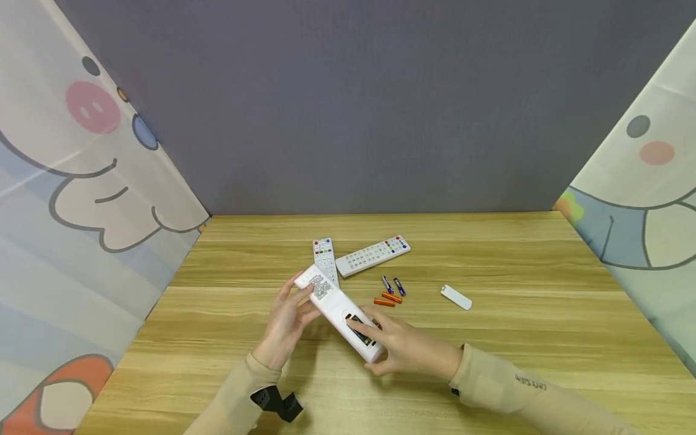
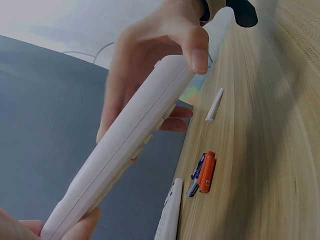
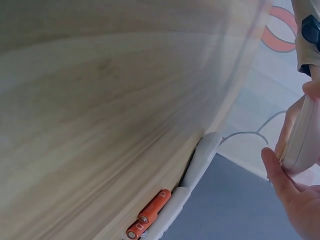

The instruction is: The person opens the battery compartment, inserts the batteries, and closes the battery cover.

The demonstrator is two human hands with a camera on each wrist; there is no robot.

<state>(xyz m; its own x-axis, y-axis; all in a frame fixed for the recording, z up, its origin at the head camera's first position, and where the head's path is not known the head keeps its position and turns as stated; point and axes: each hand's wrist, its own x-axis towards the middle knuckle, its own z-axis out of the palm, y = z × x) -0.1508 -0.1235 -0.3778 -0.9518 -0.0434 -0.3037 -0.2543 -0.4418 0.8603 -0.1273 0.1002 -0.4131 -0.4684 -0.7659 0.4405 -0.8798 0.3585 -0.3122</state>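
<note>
We hold a white remote (image 1: pixel 336 308) between both hands above the wooden table (image 1: pixel 516 254), its back turned up and its rows of buttons facing down, as the left wrist view shows. Our left hand (image 1: pixel 287 323) grips the far end, thumb and fingers clamped on its two sides beside a printed patch (image 1: pixel 321 286). Our right hand (image 1: pixel 408 349) clasps the near end: the thumb presses against that end, the index finger reaches across the open battery compartment (image 1: pixel 359 332), and other fingers tuck beneath on the button side. Beyond the held remote we see two more white remotes lying buttons up: one (image 1: pixel 324 254), partly hidden behind ours, and a second (image 1: pixel 373 256) slanting away to its right; whether they touch we cannot tell. Nearer our right hand lie two orange batteries (image 1: pixel 383 302) side by side, and just past them two blue ones (image 1: pixel 399 287). Farther right, well apart from these, a loose white cover (image 1: pixel 457 297) rests on the wood. We wear beige sleeves (image 1: pixel 500 380), and a black strap (image 1: pixel 276 403) sits at our left wrist.
</note>
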